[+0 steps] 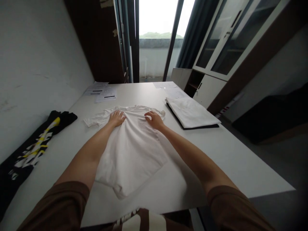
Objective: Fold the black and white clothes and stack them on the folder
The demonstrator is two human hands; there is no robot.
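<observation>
- A white table (231,163) fills the middle of the room, its left side along a pale wall (40,57).
- A white shirt (134,154) lies spread on it before the person, collar at the far end, hem rumpled.
- The left hand (117,118) rests palm down near the collar, fingers loosely spread, clasping nothing.
- The right hand (154,120) touches the cloth near the other shoulder, fingers bent; I cannot tell whether they pinch fabric.
- To the right, a folded white cloth (192,112) sits over a black piece (202,127); to the left lies a black garment (36,144) with yellow and white print.
- Papers (106,94) lie at the far left corner.
- Beyond stand a bright glass door (154,54), a dark curtain (196,32) and a glass-fronted cabinet (216,48).
- The left edge cuts off the black garment; the writing on the papers is too small to read.
- The arms cover parts of the table, and a dark shape (271,115) at far right is indistinct.
</observation>
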